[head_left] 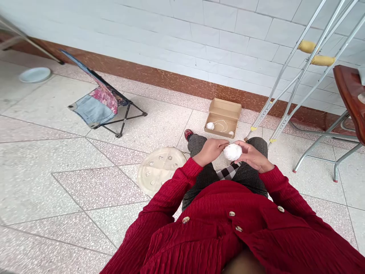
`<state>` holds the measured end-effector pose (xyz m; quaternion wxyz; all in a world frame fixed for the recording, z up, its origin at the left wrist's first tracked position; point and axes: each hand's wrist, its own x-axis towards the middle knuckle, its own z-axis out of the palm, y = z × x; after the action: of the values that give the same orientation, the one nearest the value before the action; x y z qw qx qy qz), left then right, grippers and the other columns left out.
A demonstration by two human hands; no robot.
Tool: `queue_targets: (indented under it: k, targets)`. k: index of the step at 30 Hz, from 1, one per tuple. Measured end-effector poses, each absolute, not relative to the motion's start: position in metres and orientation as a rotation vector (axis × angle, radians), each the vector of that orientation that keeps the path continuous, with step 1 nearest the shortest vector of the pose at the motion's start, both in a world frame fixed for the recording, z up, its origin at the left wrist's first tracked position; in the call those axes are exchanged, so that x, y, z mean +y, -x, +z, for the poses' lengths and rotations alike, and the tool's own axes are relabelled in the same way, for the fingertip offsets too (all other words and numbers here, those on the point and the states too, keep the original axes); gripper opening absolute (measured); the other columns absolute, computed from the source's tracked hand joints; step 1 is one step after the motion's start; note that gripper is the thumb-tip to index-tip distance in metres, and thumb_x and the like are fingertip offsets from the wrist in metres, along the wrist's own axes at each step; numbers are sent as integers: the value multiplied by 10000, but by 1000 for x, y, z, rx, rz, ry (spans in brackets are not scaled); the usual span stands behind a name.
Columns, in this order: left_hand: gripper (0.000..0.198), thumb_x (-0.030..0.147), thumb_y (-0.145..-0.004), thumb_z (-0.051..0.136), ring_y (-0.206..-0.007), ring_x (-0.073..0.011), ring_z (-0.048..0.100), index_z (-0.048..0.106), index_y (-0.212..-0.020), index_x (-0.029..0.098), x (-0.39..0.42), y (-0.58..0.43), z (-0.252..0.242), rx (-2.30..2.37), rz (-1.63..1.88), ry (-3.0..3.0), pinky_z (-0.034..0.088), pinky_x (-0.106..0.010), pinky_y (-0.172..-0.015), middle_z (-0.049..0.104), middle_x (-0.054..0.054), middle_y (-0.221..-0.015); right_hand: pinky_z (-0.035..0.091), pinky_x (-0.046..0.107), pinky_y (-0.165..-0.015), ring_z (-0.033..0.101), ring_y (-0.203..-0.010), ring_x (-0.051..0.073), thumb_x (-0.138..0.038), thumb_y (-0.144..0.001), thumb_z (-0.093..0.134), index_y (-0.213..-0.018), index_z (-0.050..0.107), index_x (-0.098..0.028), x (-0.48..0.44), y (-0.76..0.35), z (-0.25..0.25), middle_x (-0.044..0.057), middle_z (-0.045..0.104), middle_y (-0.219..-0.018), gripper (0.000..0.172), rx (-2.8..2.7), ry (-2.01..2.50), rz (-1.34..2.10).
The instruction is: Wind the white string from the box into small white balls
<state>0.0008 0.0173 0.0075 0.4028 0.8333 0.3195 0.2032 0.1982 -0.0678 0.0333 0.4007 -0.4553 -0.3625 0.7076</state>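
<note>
- Speckled floor (159,114) tiles spread beneath a pale tiled wall (182,45), whose foot is edged by a brown skirting (159,78).
- Near the centre right of the frame, a ball of white yarn (233,152) is held above the lap, between the knees, probably because that keeps it close and in plain sight.
- The person's right hand (253,156) curves around the ball's right side, thumb and fingers bent, seemingly to support its round shape.
- The left hand (211,151) has thumb and fingertips pinched together at the ball's upper-left edge; whether a strand lies between them is too small to tell.
- Just beyond the hands, a cardboard box (226,108) sits on the floor with its lid raised, leaving a smaller yarn ball (210,125) and a loose strand (224,121) within reach; its walls likely stop them rolling off.
- At upper right, crutches (323,60) lean at a slant, presumably propped on the wall for support.
- Left of the legs lies a round mat (156,163).
</note>
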Motion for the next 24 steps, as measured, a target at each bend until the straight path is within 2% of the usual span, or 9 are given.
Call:
queue_targets:
  k: [4,7,10,12,14,18,24]
  targets:
    - [379,307,-962,453,-612,-118,515,622,-659,154,-6,-7,-5,756,474,-1905,367,-237,-646,589,13,-631,570,257,-667,653,-739,134,-194,-588,818,-1025,638,-254,-48,-221,46,-23,695,-906,476,-744,1223,1524]
    - [396,312,-968,458,-586,-108,482,604,-636,153,-20,-9,-6,713,419,-1912,343,-233,-622,555,23,-597,536,269,-672,616,-693,128,-208,-587,778,-1004,598,-249,-27,-229,27,-46,664,-813,456,-780,1363,1214]
    - [365,297,-966,470,-562,-106,472,622,-665,157,-20,-5,0,698,397,-2017,318,-234,-598,549,21,-578,478,262,-657,565,-682,133,-151,-538,738,-953,604,-234,-20,-221,-5,-52,627,-764,444,-1051,1569,967]
    - [329,290,-962,478,-583,-116,501,652,-715,161,-11,0,4,742,427,-2104,321,-235,-604,582,8,-607,459,267,-658,551,-674,137,-143,-537,718,-943,623,-225,-27,-211,-22,-52,619,-749,425,-1206,1617,1102]
    - [286,282,-955,490,-648,-135,551,678,-773,164,1,6,6,795,491,-2172,340,-236,-629,635,-12,-676,451,259,-645,545,-667,134,-146,-527,737,-951,627,-218,-39,-201,-29,-56,609,-734,443,-1218,1538,1395]
    - [294,281,-952,491,-697,-138,573,674,-758,156,17,11,0,775,556,-2173,363,-232,-659,649,-12,-709,477,239,-643,582,-734,130,-147,-553,797,-996,649,-209,-62,-192,-13,-28,649,-817,471,-1017,1255,1887]
    - [368,348,-964,462,-605,-98,512,654,-735,133,6,1,-18,766,551,-1818,386,-207,-616,618,4,-682,556,265,-722,648,-793,136,-176,-586,852,-1009,676,-239,-64,-202,39,-8,692,-946,463,-690,1235,1769]
